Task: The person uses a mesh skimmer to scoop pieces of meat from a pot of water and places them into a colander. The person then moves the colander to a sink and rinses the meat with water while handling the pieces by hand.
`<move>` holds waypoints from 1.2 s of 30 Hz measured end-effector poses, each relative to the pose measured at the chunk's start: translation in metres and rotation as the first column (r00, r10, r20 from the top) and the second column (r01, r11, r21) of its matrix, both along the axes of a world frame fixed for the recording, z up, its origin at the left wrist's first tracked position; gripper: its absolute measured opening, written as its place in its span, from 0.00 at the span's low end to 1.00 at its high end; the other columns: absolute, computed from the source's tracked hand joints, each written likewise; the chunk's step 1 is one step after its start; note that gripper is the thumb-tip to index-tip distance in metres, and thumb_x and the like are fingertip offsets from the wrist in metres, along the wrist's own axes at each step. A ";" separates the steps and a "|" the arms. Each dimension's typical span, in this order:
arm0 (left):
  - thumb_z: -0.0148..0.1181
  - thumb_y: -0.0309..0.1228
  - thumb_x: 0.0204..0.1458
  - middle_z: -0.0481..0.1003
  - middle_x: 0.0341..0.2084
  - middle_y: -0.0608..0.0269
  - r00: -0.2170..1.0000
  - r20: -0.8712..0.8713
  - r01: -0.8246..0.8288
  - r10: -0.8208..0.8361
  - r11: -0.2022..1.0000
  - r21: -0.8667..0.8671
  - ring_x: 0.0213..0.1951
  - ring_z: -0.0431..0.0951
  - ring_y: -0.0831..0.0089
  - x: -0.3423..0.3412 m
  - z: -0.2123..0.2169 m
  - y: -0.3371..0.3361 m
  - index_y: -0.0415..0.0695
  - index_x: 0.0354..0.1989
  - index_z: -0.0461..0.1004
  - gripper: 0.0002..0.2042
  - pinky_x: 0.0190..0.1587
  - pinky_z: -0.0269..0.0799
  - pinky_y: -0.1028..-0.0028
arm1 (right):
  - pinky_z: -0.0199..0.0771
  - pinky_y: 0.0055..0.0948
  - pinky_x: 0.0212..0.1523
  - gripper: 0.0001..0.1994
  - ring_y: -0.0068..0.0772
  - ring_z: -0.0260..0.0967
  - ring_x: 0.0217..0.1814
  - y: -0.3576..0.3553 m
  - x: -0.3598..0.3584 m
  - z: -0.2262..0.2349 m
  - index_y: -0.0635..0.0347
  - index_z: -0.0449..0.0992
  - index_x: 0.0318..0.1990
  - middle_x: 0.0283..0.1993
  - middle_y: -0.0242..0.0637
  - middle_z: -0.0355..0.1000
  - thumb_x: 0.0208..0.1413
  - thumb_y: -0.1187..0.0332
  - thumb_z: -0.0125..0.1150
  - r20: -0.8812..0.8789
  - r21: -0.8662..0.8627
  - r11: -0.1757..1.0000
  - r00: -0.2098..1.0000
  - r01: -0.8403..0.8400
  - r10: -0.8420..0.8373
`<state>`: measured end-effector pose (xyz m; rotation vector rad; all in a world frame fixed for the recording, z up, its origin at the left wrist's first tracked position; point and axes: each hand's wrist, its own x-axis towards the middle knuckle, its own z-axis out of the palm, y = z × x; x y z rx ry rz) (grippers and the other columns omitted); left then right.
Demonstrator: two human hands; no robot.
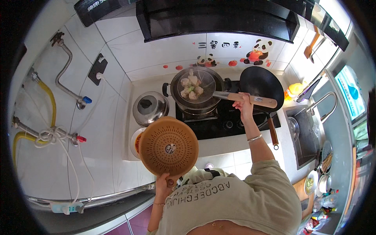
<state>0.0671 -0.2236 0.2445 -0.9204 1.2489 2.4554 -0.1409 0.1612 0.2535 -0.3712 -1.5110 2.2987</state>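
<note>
My right hand (244,105) is closed round the wooden handle of a skimmer (267,102). Its mesh bowl, loaded with several pale chunks that look like meat (192,87), is over a two-handled pot (196,106) on the left burner. At lower left, my left hand (163,185) grips the edge of a brown plastic colander (168,135) by its short handle. The colander's slotted inside faces up and looks bare, with a small label in the middle. It sits nearer to me than the pot, in front of the counter edge.
A domed steel lid (150,108) rests left of the black stove (213,132). A plate of reddish food (136,143) is partly hidden by the colander. Right of the pot stands a black wok (262,84), its handle toward me. A sink (303,143) lies right; the range hood (215,21) overhangs the back.
</note>
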 end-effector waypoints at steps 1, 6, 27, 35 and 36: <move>0.46 0.21 0.48 0.68 0.31 0.61 1.000 0.017 0.026 -0.026 1.000 -0.014 0.29 0.72 0.70 0.001 -0.005 -0.004 0.42 0.40 0.61 0.11 0.28 0.72 0.74 | 0.65 0.19 0.19 0.14 0.24 0.67 0.18 -0.001 0.001 0.002 0.61 0.66 0.41 0.21 0.37 0.69 0.56 0.59 0.43 0.011 0.009 1.000 1.000 0.007 -0.007; 0.45 0.20 0.48 0.67 0.35 0.60 0.999 -0.042 0.024 -0.024 1.000 -0.021 0.33 0.72 0.69 -0.003 0.002 0.003 0.41 0.45 0.58 0.14 0.31 0.73 0.73 | 0.64 0.19 0.19 0.14 0.24 0.67 0.18 0.004 0.000 0.008 0.61 0.65 0.41 0.21 0.38 0.69 0.56 0.60 0.43 0.034 -0.007 1.000 0.999 -0.006 0.007; 0.44 0.26 0.50 0.64 0.45 0.48 0.971 -0.129 0.205 -0.203 0.979 0.000 0.40 0.73 0.60 -0.068 -0.007 0.003 0.42 0.54 0.49 0.22 0.37 0.77 0.62 | 0.62 0.17 0.19 0.15 0.25 0.65 0.19 0.005 0.071 0.149 0.61 0.67 0.42 0.23 0.38 0.68 0.57 0.62 0.35 -0.040 0.330 0.885 0.931 -0.329 0.362; 0.43 0.24 0.49 0.65 0.44 0.48 0.963 -0.223 0.134 -0.149 0.988 -0.081 0.38 0.74 0.59 -0.076 -0.013 0.001 0.39 0.51 0.53 0.19 0.32 0.78 0.67 | 0.66 0.15 0.22 0.10 0.19 0.65 0.20 -0.052 0.099 0.158 0.61 0.67 0.42 0.28 0.36 0.69 0.56 0.72 0.40 0.039 0.644 0.612 0.818 -0.459 0.573; 0.43 0.23 0.49 0.65 0.44 0.48 0.968 -0.202 0.134 -0.146 0.989 -0.069 0.38 0.74 0.59 -0.074 -0.011 0.002 0.39 0.51 0.53 0.19 0.31 0.78 0.67 | 0.67 0.16 0.23 0.09 0.19 0.66 0.20 -0.059 0.103 0.159 0.61 0.67 0.41 0.30 0.36 0.69 0.56 0.72 0.41 0.061 0.675 0.578 0.815 -0.458 0.576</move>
